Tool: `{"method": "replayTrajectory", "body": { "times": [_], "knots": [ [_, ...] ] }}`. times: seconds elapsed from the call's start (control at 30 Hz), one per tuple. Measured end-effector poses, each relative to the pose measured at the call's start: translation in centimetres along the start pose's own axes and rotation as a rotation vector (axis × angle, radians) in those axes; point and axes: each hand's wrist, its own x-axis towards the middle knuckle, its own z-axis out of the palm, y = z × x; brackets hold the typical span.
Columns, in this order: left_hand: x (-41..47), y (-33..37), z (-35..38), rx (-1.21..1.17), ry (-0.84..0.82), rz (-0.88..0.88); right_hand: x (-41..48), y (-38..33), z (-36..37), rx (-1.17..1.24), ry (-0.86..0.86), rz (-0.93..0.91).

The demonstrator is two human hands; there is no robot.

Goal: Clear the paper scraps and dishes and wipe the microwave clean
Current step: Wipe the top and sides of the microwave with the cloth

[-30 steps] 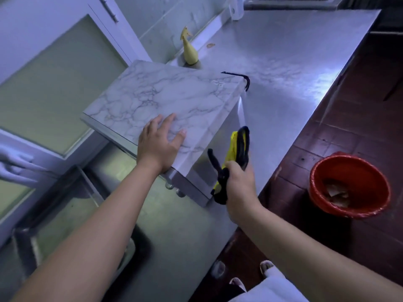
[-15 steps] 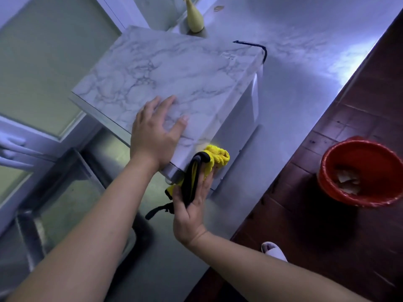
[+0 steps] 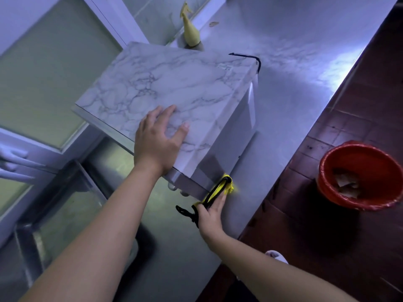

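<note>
Currently, your left hand (image 3: 156, 144) lies flat, fingers spread, on the marble-patterned top of the microwave (image 3: 174, 88), which stands on the steel counter (image 3: 294, 62) beside the sink (image 3: 65, 203), while your right hand (image 3: 210, 214) presses a yellow-and-black cloth (image 3: 219, 189) with straight fingers against the microwave's lower side panel, at the corner nearest you.

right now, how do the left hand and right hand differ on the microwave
The left hand lies flat, fingers spread, on the marble-patterned top of the microwave; the right hand is low, at its near bottom corner. The left hand holds nothing; the right hand presses a yellow and black cloth against the microwave with straight fingers. Both bear on the microwave.
</note>
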Motion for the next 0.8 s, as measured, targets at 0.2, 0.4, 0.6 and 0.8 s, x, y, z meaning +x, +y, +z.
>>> {"method": "replayTrajectory", "body": {
  "times": [0.2,0.4,0.6,0.8],
  "knots": [
    [0.2,-0.1,0.0,0.012,-0.027,0.018,0.1,-3.5,-2.5,0.166,-0.01,0.231],
    [0.3,-0.4,0.4,0.029,-0.057,0.023,-1.4,-8.0,-11.9,0.594,-0.043,0.522],
    [0.4,-0.8,0.8,0.072,-0.079,0.059,-5.3,-10.3,-18.3,0.795,-0.048,0.24],
    [0.4,-0.8,0.5,0.09,-0.109,0.077,-4.4,-15.7,-17.6,0.519,0.149,0.13]
  ]
}}
